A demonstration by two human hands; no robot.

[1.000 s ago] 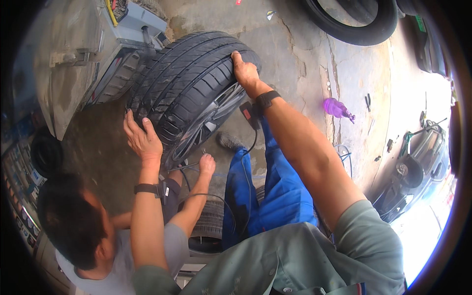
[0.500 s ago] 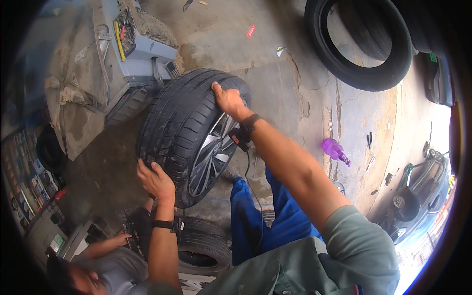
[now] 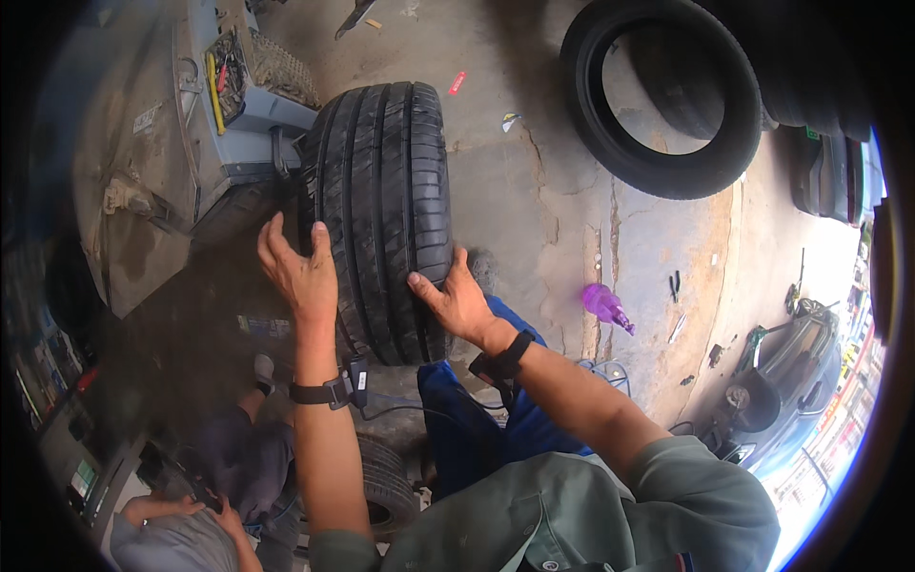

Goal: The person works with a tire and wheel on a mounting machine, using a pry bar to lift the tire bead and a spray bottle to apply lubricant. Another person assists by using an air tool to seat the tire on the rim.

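Note:
A black car tyre [image 3: 381,205] stands upright in front of me, its grooved tread turned toward me; in this pose its rim is hidden. My right hand [image 3: 459,300] grips the tyre's right edge low down, thumb on the tread and fingers over the sidewall. Beside the left edge is my left hand [image 3: 303,272], open with fingers spread and thumb close to the tread; whether it touches is unclear. Dark straps circle both wrists, and a small box with a cable [image 3: 358,379] hangs by the left one.
A grey, dirty machine [image 3: 152,181] with a tool tray stands at the left. One bare tyre [image 3: 729,124] lies at the far right, another [image 3: 386,477] near my legs. On the floor lie a purple bottle [image 3: 602,303] and pliers [image 3: 675,286]. A person [image 3: 181,534] sits at lower left.
The wheel has swung from tilted, with its spoked rim showing, to upright with the tread facing me. My right hand has slid down its edge; my left hand has moved up, fingers spread.

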